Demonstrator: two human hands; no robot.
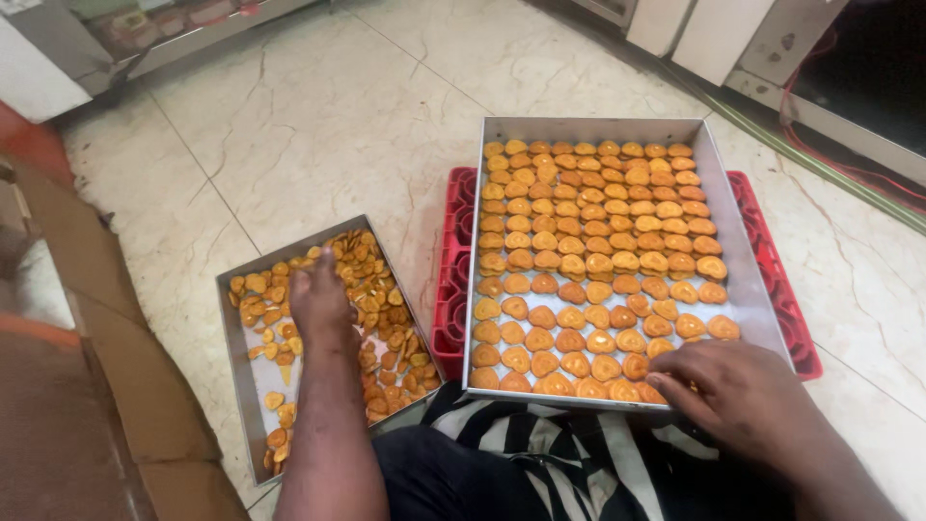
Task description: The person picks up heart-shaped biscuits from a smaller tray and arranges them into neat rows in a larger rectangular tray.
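Seated on the pale stone floor (318, 106), you are working between two metal trays, and everything is turning on how they lie from the big tray (719, 198) in front of you. Your right hand (738, 394) is resting at that tray's near right corner, fingers (675, 381) curled down onto the last row of biscuits (593, 260); whether they are pinching one piece or only pressing on it, the picture is not showing. Your left hand (318, 294) is reaching out to the left of the big tray, palm down over the small tray (241, 371), fingers bunched on the loose biscuits (381, 318) heaped there; a grip on any piece is not visible either.

Inside the big tray the pieces are lying flat in neat rows running away from you, filling it almost to the far wall, with the only thin patch along the near right, just where your right hand is sitting. The small tray is lying just beside the big tray's near left corner, skewed, its long axis slanting away to the right. Under the big tray a red crate (453, 289) is showing on both sides. So the supply is lying to the left, under your left hand, while the open spot is nearer your right.
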